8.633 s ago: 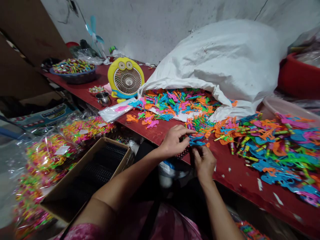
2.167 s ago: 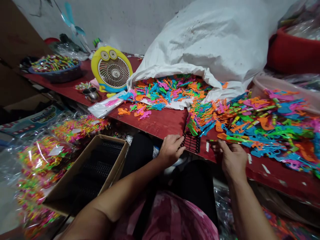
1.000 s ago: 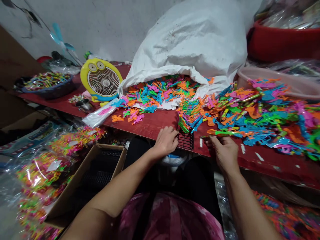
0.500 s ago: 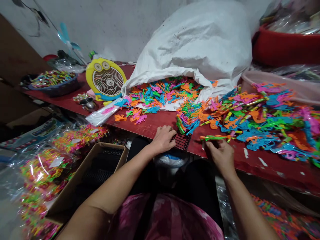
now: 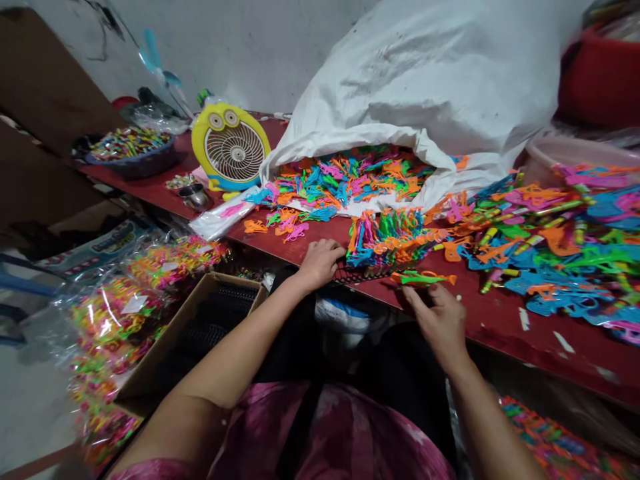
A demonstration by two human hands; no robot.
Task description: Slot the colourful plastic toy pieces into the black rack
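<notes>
My left hand (image 5: pixel 320 263) is at the red table's front edge, its curled fingers on the left end of a black plastic grid (image 5: pixel 357 274). Just behind and over the grid, a close row of upright plastic toy pieces (image 5: pixel 395 237) in orange, blue, green and pink stands packed together. My right hand (image 5: pixel 440 320) is a little to the right, thumb and fingers at a flat orange and green toy piece (image 5: pixel 423 277). It appears pinched at their tips, level and just in front of the row. The fingertips under it are partly hidden.
A white sack (image 5: pixel 425 73) spills toy pieces. A loose heap (image 5: pixel 550 247) covers the right side. A yellow fan (image 5: pixel 231 147), a metal cup (image 5: pixel 194 197) and a basin (image 5: pixel 133 163) stand left. Below left are a cardboard box (image 5: pixel 255 293) and bagged toys (image 5: pixel 110 320).
The view has turned slightly left. The toy row now stretches wider across the grid, covering much of it. My right hand still has the orange and green piece, now nearer the row.
</notes>
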